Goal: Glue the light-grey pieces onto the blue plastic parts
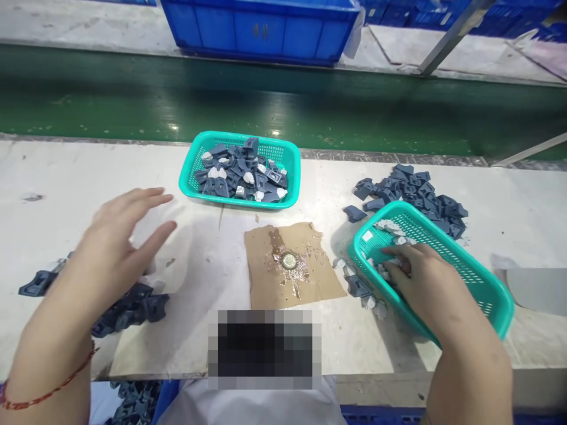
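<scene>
My left hand (128,236) hovers over the left side of the table, fingers apart and holding nothing, above a pile of dark grey plastic parts (133,310). My right hand (416,274) reaches into the right green basket (482,277), its thumb and fingers closed among small white pieces (390,226); what they pinch is too small to make out. Between the hands lies a square of brown cardboard (263,283) with a small round item (290,261) and shiny wet-looking spots on it.
Another green basket (241,203) at the back holds dark parts and white pieces. Loose dark parts (411,192) lie behind the right basket. A green strip (133,100) crosses behind the table, with a large blue crate (266,32) beyond. A metal bar (456,35) slants at the upper right.
</scene>
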Demonstrator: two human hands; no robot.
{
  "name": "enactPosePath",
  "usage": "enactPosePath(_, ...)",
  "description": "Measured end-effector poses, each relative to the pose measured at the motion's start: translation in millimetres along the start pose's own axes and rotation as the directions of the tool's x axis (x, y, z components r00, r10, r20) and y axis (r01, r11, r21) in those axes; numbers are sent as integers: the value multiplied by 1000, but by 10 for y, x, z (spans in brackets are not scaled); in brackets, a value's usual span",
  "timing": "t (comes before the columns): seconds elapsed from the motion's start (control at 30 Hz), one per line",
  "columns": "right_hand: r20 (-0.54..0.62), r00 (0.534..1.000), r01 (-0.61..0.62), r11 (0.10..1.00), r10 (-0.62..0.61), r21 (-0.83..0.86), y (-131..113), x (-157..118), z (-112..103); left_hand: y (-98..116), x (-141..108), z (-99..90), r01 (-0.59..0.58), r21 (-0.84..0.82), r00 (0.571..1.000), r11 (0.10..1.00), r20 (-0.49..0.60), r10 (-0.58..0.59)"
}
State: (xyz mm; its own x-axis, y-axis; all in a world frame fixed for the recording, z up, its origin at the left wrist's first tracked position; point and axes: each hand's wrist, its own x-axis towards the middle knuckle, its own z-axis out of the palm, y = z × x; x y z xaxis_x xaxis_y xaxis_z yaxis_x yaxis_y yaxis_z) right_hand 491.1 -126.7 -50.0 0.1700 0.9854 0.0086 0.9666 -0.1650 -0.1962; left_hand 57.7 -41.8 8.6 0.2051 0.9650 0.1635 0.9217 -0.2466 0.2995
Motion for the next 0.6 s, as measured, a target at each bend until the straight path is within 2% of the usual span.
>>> enactPosePath(0.07, -49, 999, 25, 999, -23, 33, 51, -16, -4, -193, -93, -74, 125, 76, 992, 989, 5, -125)
enactPosePath(0.13, -91, 996, 15, 995, -6, 94, 50, -33, -42, -398, -180, -117, 240, 172, 966, 955, 52, -252)
enactPosePath(0.2, -123, 989, -52, 978, 78, 200, -32, -48, -113, -565, -256, -139, 330, 253, 924, 910, 108, -365)
enactPosePath(0.27, -152, 970, -124, 924, 190, 361, -191, -64, -192, -666, -314, -151, 389, 258, 882, 885, 172, -438)
enactPosePath(0.37, -152, 939, -135, 739, 308, 660, -493, -84, -256, -714, -349, -168, 433, 192, 852, 881, 233, -469)
enactPosePath(0.43, -74, 952, -109, 555, 297, 825, -671, -86, -240, -728, -339, -179, 460, 186, 837, 868, 236, -494)
enactPosePath(0.53, 77, 989, -112, 303, 125, 947, -858, -66, -153, -784, -308, -190, 444, 200, 838, 873, 252, -484)
enactPosePath(0.6, 166, 986, -161, 214, -5, 963, -940, -44, -80, -846, -298, -196, 386, 179, 868, 905, 263, -422)
